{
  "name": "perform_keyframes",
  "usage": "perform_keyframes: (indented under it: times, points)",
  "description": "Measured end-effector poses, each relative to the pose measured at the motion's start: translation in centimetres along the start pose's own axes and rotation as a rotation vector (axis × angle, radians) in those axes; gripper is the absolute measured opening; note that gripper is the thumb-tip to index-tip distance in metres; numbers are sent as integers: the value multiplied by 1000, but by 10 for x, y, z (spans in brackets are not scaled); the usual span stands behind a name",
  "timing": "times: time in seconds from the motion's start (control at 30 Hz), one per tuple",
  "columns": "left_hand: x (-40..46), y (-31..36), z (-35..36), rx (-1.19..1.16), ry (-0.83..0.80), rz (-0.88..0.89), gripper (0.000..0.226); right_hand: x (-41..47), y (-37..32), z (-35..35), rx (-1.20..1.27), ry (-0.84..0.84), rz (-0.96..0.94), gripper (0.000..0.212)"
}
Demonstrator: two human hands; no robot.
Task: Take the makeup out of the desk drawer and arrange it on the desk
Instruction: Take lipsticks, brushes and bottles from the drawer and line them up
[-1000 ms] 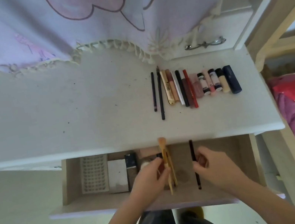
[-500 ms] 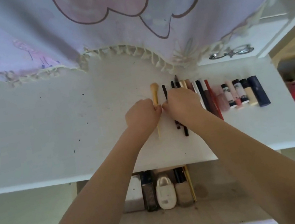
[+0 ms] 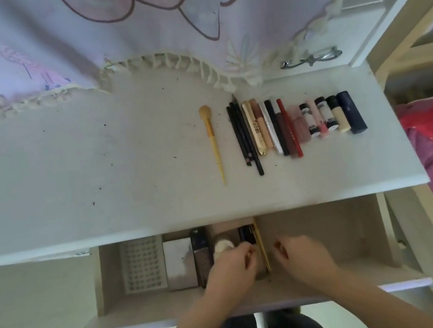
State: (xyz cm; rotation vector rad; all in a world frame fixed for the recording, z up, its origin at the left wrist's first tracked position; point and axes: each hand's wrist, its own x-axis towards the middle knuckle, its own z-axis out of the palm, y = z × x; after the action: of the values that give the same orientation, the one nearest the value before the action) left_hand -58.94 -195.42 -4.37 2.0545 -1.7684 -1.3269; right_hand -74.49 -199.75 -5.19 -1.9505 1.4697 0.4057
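Head view, desk (image 3: 70, 188) and open drawer (image 3: 321, 235) from above.

Item: row of makeup on the desk, right half — dark pencils (image 3: 243, 136), gold tube (image 3: 255, 128), red pencil (image 3: 289, 128), small bottles (image 3: 322, 117), navy tube (image 3: 351, 112) at the far right. Laid side by side, touching or nearly so, all pointing away from the front edge (likely so each stays visible and reachable).

Item: yellow-handled brush (image 3: 213, 143), alone just left of the row, bristles toward the curtain (image 3: 102, 34). Placed apart, probably as the start of a brush group.

Item: still in the drawer, left to middle — white perforated tray (image 3: 143, 265), grey compact (image 3: 180, 264), dark compact (image 3: 200, 249), round puff (image 3: 223, 245), thin gold brush handle (image 3: 260, 242).

Left hand (image 3: 231, 270): fingers curled over the drawer items beside the gold handle; grasp not readable through blur. Right hand (image 3: 302, 255): loosely curled over bare drawer floor, holding nothing visible.

Change from half a second earlier: both hands then up on the desk at the yellow brush and pencils; now withdrawn into the drawer, brush released and lying free, view tipped down.
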Motion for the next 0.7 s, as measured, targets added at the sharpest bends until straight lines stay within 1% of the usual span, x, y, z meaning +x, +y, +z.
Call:
perform_keyframes:
  times: [0.07, 0.2, 0.27, 0.37, 0.53, 0.63, 0.7]
  points:
    - [21, 0, 24, 83, 22, -82, 24, 20, 7, 24, 29, -5, 52, 25]
    - [62, 7, 44, 261, 91, -235, 26, 51, 3, 46, 43, 18, 67, 25]
    - [74, 9, 46, 381, 106, -256, 27, 57, 4, 51, 52, 56, 74, 26]
    - [83, 12, 50, 536, 112, -237, 29, 58, 14, 53, 84, 115, 111, 26]
    - [92, 23, 63, 636, 86, -202, 28, 50, 48, 47, 44, 120, 161, 22]
    - [94, 34, 75, 590, 67, -216, 28, 45, 64, 41, 55, 89, 192, 19]
    - [93, 38, 81, 504, 62, -250, 27, 41, 71, 35, 52, 86, 208, 19]
